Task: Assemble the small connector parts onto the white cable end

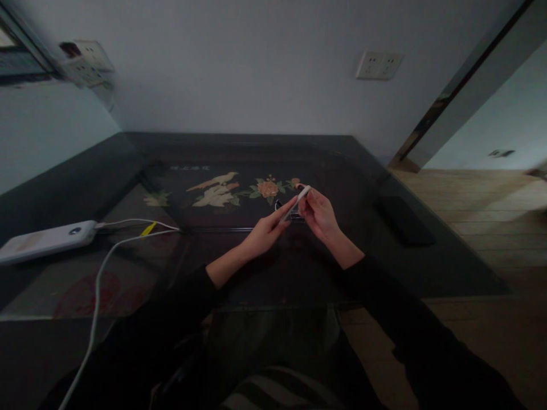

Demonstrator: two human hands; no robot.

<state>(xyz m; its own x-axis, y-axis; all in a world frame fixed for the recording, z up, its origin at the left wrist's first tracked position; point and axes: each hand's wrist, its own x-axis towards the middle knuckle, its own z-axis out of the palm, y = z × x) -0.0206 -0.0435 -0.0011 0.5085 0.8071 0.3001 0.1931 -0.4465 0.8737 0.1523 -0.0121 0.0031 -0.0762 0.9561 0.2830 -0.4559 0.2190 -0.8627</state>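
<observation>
A thin, pale, flat piece (296, 203) slants between my hands above the dark tabletop. My left hand (267, 229) is closed along its lower end, fingers stretched forward and pressed together. The upper end is pinched in the bent fingers of my right hand (318, 213). Small dark and shiny parts (294, 216) show just below and between the hands; dim light hides what they are and whether they are held or lie on the table.
A glossy dark table (265, 267) bears a bird-and-flower picture (222, 191). At left lies a white power bank (51, 240) with a white cable (97, 285) and yellow tag (148, 229). A black phone-like slab (405, 222) lies right. Wall sockets (379, 65) are behind.
</observation>
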